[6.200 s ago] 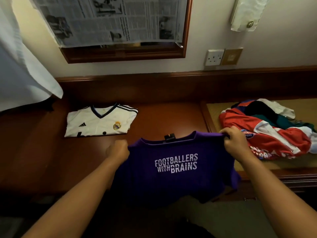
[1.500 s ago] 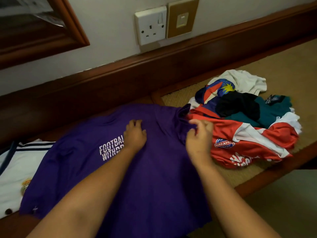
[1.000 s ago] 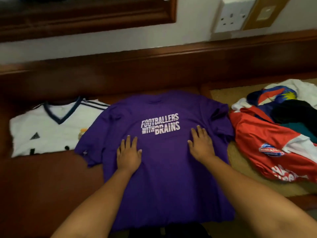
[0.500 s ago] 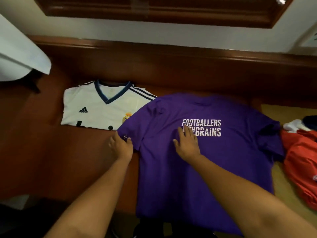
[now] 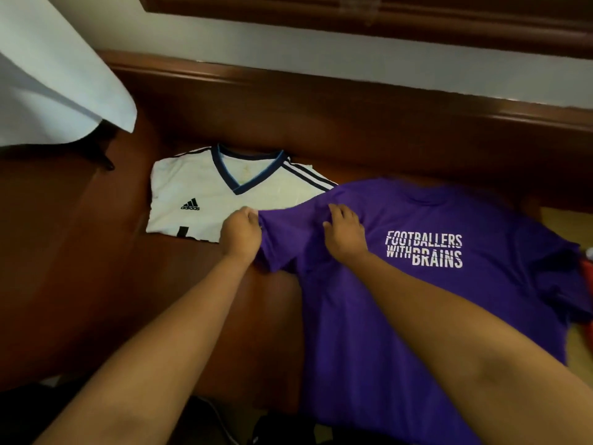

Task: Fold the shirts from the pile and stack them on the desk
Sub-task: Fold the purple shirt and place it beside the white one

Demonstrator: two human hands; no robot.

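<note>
Head view, looking down on the desk. Purple T-shirt lies face up, white "FOOTBALLERS WITH BRAINS" print showing, spread across the desk from centre out toward 3 o'clock; its hem runs off the near edge at 6 o'clock. Folded white Adidas jersey sits at 11 o'clock from the hands, flat, collar toward the wall; the purple sleeve just overlaps its lower right corner.

Left hand: fingers curled, gripping the cuff end of the purple sleeve, knuckles up, forearm coming in straight from 7 o'clock. Right hand: crossed over to the sleeve's shoulder seam, fingers bent with the tips digging into a small ridge of cloth; it looks like a pinch, though the thumb is partly hidden. Right forearm lies across the shirt body from 4 o'clock.

Step in hand, as I judge it: turning this sleeve in over the chest. To do it well:
- keep the right hand as the anchor at the shoulder so the fold line runs straight down from the collar;
- draw the cuff taut before carrying it toward 3 o'clock, no slack ridge;
- lift clear of the white jersey so that stack is not dragged;
- smooth flat after laying it.

Red garment just visible at the 3 o'clock edge, likely the pile. White hanging cloth at 10 o'clock.
</note>
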